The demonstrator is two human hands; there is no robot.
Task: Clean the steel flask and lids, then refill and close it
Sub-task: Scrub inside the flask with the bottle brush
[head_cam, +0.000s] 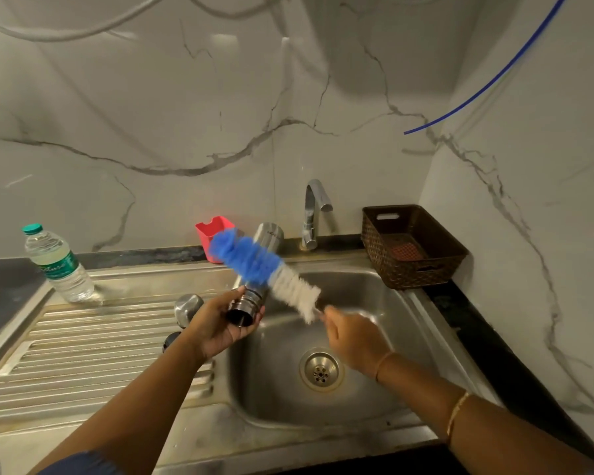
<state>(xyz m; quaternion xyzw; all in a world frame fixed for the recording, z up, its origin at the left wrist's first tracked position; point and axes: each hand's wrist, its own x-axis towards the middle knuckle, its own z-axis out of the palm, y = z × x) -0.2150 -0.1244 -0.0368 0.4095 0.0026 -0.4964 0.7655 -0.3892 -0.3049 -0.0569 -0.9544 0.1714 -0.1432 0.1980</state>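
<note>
Left hand point(220, 325), grip curled round the open neck, holds the steel flask point(271, 236) tilted over the sink's point(374, 296) left edge. Right hand point(354, 337), grip pinching the handle, holds the brush point(254, 260) across the flask. Steel lid point(188, 305) rests on the drainboard point(83, 337).

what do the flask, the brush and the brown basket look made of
Flask: brushed steel by its grey sheen, polished at the threaded neck.
Brush: soft, synthetic-looking bristles, blue then white.
Basket: probably moulded plastic with a woven pattern.
</note>
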